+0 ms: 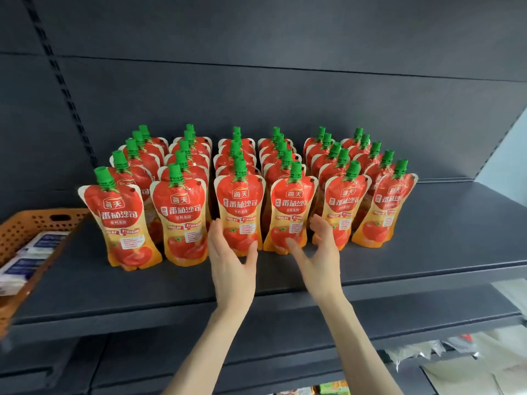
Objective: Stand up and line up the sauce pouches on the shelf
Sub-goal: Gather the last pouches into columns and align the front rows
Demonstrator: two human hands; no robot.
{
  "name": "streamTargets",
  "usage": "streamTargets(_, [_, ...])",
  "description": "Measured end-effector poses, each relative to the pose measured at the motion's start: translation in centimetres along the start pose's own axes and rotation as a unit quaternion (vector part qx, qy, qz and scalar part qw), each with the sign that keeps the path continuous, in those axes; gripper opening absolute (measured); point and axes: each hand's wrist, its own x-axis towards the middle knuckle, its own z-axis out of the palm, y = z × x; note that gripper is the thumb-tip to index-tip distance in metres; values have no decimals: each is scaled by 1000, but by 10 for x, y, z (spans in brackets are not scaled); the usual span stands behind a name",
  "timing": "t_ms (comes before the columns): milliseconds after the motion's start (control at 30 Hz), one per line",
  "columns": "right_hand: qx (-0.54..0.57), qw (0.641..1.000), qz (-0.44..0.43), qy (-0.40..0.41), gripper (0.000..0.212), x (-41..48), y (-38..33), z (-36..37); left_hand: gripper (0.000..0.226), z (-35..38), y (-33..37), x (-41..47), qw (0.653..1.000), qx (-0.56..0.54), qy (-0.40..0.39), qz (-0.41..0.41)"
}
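Six columns of tomato sauce pouches point(239, 212) are standing upright on the dark shelf point(427, 252). The left hand point(232, 263) and right hand point(319, 252) are hovering released, fingers straight, by the near middle pouches; contact unclear.

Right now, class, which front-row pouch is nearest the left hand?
The third front pouch from the left: it alone has the left hand at its base, fingers along its left edge, thumb across its lower right.

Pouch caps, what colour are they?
The caps are green, and the head view shows them best.
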Motion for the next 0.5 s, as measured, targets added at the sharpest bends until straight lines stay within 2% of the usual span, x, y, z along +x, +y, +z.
streamTargets(267, [43, 999, 22, -12, 66, 17, -5, 9, 70, -3, 3, 14, 1000, -17, 4, -24])
streamTargets(367, [55, 998, 25, -21, 55, 21, -3, 8, 60, -3, 5, 18, 999, -21, 11, -31])
streamTargets(500, [91, 995, 37, -35, 50, 27, 1, 8, 46, -5, 1, 27, 996, -79, -13, -38])
